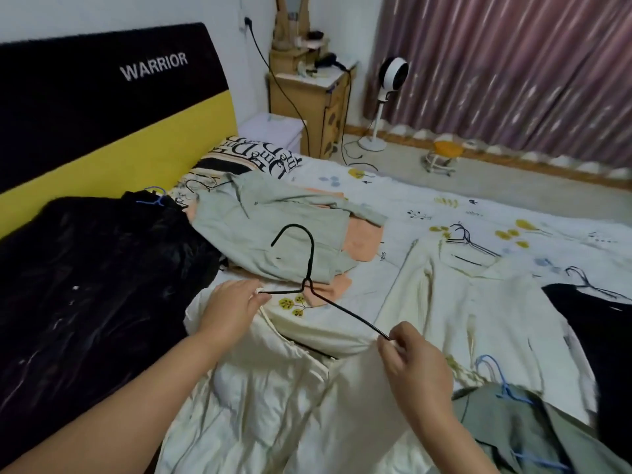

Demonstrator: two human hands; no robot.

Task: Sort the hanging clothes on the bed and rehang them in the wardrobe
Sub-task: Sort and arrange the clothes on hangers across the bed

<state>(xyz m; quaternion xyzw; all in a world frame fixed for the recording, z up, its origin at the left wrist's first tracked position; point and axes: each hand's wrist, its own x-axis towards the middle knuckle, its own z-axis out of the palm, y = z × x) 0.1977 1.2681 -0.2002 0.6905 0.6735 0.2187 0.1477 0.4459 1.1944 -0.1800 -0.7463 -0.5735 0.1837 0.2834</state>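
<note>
Nearby, head view: black coat point(85, 285) heaped left on bed point(444, 200), green shirt point(273, 227) over orange cloth behind, second cream shirt point(478, 302) right. Thin black wire hanger point(309, 282) held above crumpled cream garment point(273, 405); left hand point(232, 309) pinches one end, right hand point(413, 360) pinches other with cloth.

Black-and-yellow headboard point(113, 107) lettered WARRIOR, wooden nightstand point(307, 97), white standing fan point(393, 77), pink curtain point(513, 73), perhaps a small stool point(444, 153)
</note>
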